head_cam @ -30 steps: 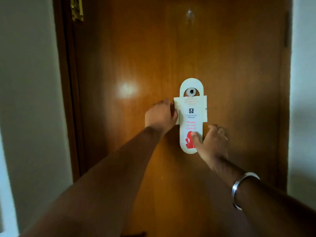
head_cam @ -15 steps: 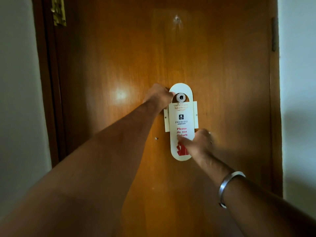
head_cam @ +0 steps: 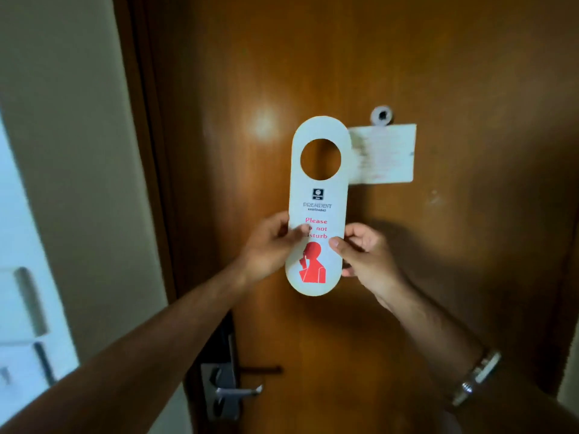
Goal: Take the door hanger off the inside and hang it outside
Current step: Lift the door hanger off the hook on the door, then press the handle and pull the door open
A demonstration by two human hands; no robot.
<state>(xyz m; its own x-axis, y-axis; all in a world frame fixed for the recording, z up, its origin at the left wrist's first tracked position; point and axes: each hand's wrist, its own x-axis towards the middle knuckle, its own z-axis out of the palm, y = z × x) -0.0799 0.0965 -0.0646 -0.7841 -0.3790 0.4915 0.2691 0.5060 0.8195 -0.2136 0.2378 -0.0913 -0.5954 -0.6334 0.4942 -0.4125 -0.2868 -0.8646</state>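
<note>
A: From the head view, what are we holding?

B: We are holding the door hanger (head_cam: 318, 195) up in front of the wooden door (head_cam: 438, 277), upright, with its round hole at the top and the red "Please do not disturb" print facing us. It is hanging on nothing; only our hands are carrying it.

A: How are the hands sitting on it?

B: Our left hand (head_cam: 272, 245) is pinching the hanger's left edge, thumb lying over the start of the red words. Our right hand (head_cam: 365, 255) is pinching the right edge just above the red figure, thumb on the front and the other fingers curled behind. Both are clamped on the card.

A: And around it?

B: Up and to the right, the small round peg (head_cam: 381, 115) is standing bare on the door, with a pale rectangular card (head_cam: 383, 153) fixed just below it; the hanger is overlapping that card's left end. Low on the door, the metal lever handle (head_cam: 233, 391) is showing beside our left forearm. A metal bracelet (head_cam: 477, 375) is circling our right wrist.
</note>
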